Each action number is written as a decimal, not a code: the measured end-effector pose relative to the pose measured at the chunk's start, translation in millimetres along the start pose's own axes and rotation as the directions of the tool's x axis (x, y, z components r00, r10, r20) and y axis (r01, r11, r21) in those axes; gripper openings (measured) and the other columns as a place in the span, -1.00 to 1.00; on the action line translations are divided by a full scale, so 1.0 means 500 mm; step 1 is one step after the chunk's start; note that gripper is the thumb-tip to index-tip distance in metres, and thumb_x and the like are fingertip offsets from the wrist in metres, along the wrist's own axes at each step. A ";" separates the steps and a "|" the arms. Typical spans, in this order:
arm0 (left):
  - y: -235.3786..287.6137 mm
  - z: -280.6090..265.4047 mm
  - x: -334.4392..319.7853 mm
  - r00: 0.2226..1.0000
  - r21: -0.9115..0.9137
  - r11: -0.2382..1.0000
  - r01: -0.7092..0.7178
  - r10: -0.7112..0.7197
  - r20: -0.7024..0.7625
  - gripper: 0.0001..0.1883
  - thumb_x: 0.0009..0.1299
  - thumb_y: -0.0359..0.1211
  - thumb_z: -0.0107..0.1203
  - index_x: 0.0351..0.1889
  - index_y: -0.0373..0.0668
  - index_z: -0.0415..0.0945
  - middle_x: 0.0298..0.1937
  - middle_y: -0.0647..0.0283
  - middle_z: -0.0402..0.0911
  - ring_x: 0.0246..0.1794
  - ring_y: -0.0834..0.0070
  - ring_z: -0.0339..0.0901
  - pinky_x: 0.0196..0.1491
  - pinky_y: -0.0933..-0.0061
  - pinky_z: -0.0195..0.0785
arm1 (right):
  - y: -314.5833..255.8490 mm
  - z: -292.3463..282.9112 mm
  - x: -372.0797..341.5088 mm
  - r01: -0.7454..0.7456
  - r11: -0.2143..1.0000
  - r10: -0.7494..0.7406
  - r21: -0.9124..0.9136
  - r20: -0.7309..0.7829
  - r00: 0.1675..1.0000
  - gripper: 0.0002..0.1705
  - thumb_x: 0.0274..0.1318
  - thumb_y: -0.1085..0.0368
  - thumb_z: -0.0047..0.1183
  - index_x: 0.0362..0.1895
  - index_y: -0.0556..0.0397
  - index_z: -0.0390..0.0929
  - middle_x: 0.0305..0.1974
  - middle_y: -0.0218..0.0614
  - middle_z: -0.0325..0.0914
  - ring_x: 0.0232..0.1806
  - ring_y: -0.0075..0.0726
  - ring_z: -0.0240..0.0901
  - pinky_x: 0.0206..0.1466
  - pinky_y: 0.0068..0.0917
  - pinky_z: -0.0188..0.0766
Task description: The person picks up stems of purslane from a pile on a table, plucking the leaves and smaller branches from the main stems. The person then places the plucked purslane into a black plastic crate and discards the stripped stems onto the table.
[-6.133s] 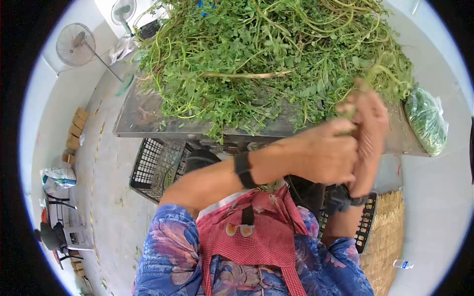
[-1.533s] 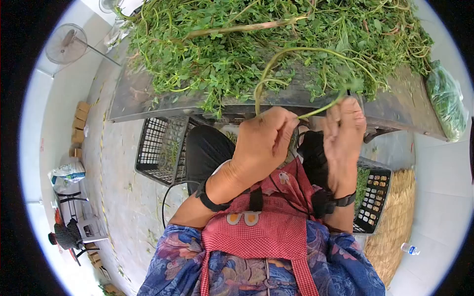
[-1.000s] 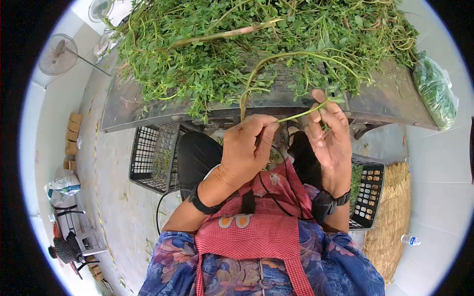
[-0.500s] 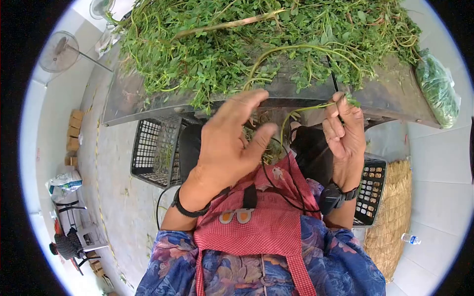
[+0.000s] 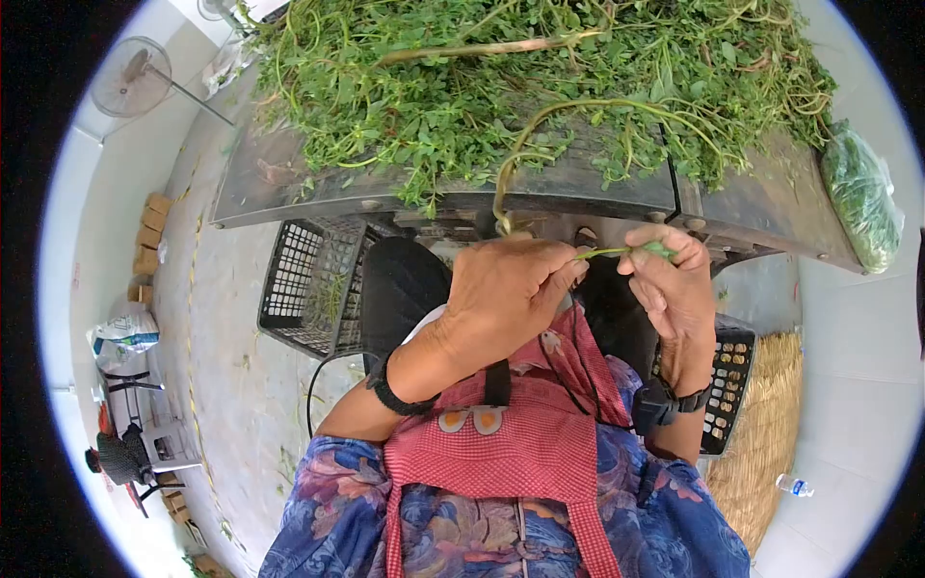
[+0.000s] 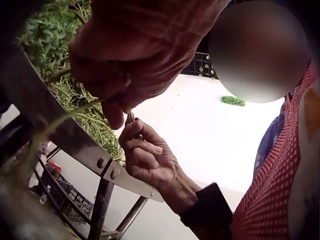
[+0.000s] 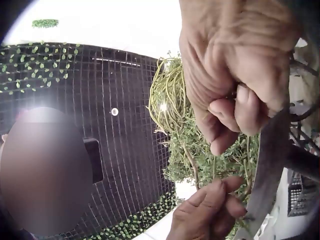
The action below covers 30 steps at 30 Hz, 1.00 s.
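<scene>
Fingers of the left hand point(image 5: 511, 289), head view: bent, thumb and forefinger pinching a thin green stem point(image 5: 602, 253). Right hand point(image 5: 674, 284) faces it just beside, thumb and forefinger pinching the stem's leafy end, other fingers curled loosely. Stem spans the short gap between the hands, in front of the table edge and above the lap. Thicker stalk point(image 5: 501, 188) rises from behind the left hand and arcs over the edge toward a heap of greens point(image 5: 424, 125) on the dark table point(image 5: 294, 204); its join with the thin stem, if any, is hidden by the hand. Plastic bag of greens point(image 5: 860, 197) lies at the table's right end. Black crates, one at left point(image 5: 289, 289), one at right point(image 5: 729, 390), stand below. Left wrist view: left hand large and dark, stem running from it toward lower left; right fingertips close by, their contact unclear. Right wrist view: right hand's fingers curled; left thumb and fingertips below, near them, heap behind. Stem between is faint there.
</scene>
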State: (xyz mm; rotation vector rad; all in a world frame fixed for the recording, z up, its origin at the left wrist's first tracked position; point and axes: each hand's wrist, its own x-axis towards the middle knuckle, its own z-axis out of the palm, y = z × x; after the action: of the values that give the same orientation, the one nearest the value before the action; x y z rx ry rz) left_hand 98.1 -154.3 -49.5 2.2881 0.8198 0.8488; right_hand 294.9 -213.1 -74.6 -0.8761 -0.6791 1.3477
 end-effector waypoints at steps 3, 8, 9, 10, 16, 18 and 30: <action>0.003 -0.007 0.004 0.995 0.181 0.979 -0.091 0.096 -0.016 -0.91 0.21 -0.34 0.16 -0.40 -0.13 0.55 -0.57 0.22 0.50 -0.57 0.27 0.40 -0.54 0.36 0.26 | -0.003 0.013 -0.003 0.020 0.959 -0.055 -0.283 -0.114 0.992 -0.82 -0.08 0.53 0.11 -0.29 0.25 0.57 -0.47 -0.19 0.59 -0.71 -0.74 0.25 -0.67 -0.76 0.12; 0.012 0.032 -0.005 0.964 0.157 0.957 -0.244 0.256 -0.065 -0.96 0.16 -0.40 0.12 -0.43 -0.08 0.50 -0.59 0.26 0.48 -0.56 0.27 0.39 -0.54 0.32 0.26 | 0.016 0.048 0.010 0.144 0.645 -0.385 -0.750 -0.157 0.909 -0.85 -0.13 0.51 0.09 -0.36 0.24 0.61 -0.46 -0.34 0.59 -0.48 -0.66 0.39 -0.39 -0.69 0.31; 0.011 0.034 -0.004 0.964 0.159 0.957 -0.243 0.257 -0.069 -0.96 0.16 -0.40 0.12 -0.43 -0.08 0.50 -0.59 0.26 0.48 -0.56 0.27 0.39 -0.54 0.32 0.26 | 0.019 0.050 0.013 0.136 0.603 -0.431 -0.786 -0.178 0.885 -0.84 -0.13 0.50 0.08 -0.37 0.25 0.61 -0.46 -0.39 0.59 -0.42 -0.64 0.41 -0.31 -0.66 0.33; 0.008 0.035 -0.003 0.970 0.171 0.959 -0.227 0.238 -0.048 -0.94 0.16 -0.41 0.11 -0.39 -0.08 0.50 -0.56 0.25 0.48 -0.56 0.26 0.40 -0.52 0.32 0.28 | 0.019 0.050 0.014 0.138 0.602 -0.431 -0.786 -0.175 0.885 -0.84 -0.13 0.50 0.08 -0.37 0.25 0.61 -0.46 -0.39 0.59 -0.42 -0.64 0.41 -0.31 -0.66 0.33; 0.031 0.018 -0.036 0.960 -0.055 0.967 -0.250 0.255 0.116 -0.87 0.21 -0.47 0.05 -0.27 -0.13 0.48 -0.40 0.17 0.54 -0.44 0.20 0.50 -0.42 0.28 0.38 | -0.008 -0.140 0.030 0.043 0.680 -0.542 -0.732 -0.463 0.702 -0.79 -0.04 0.44 0.07 -0.24 0.20 0.60 -0.44 -0.36 0.57 -0.50 -0.66 0.34 -0.46 -0.69 0.25; 0.019 0.011 -0.042 0.971 -0.258 0.944 -0.205 0.228 0.065 -0.90 0.29 -0.46 0.01 -0.26 -0.19 0.49 -0.33 0.16 0.58 -0.38 0.22 0.55 -0.36 0.32 0.42 | -0.050 -0.186 -0.014 0.069 0.765 -0.529 -0.640 -0.564 0.634 -0.72 0.00 0.41 0.07 -0.13 0.21 0.55 -0.40 -0.34 0.56 -0.52 -0.66 0.32 -0.51 -0.70 0.21; -0.094 -0.039 0.002 0.854 -0.632 0.654 0.416 -0.520 0.024 -0.77 0.36 -0.25 0.07 -0.36 -0.26 0.47 -0.56 0.27 0.56 -0.73 0.76 0.28 -0.68 0.72 0.08 | -0.066 -0.349 -0.173 -0.294 0.185 -0.704 -0.938 -0.336 0.626 -0.62 0.11 0.29 0.07 -0.03 0.29 0.48 -0.11 -0.16 0.56 -0.12 -0.29 0.48 -0.01 -0.47 0.35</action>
State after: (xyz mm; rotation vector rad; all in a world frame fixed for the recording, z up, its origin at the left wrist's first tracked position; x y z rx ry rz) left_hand 68.5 -117.2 -68.2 1.3444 0.9692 0.8899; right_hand 448.2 -323.8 -132.3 -2.1337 -0.9182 -0.1320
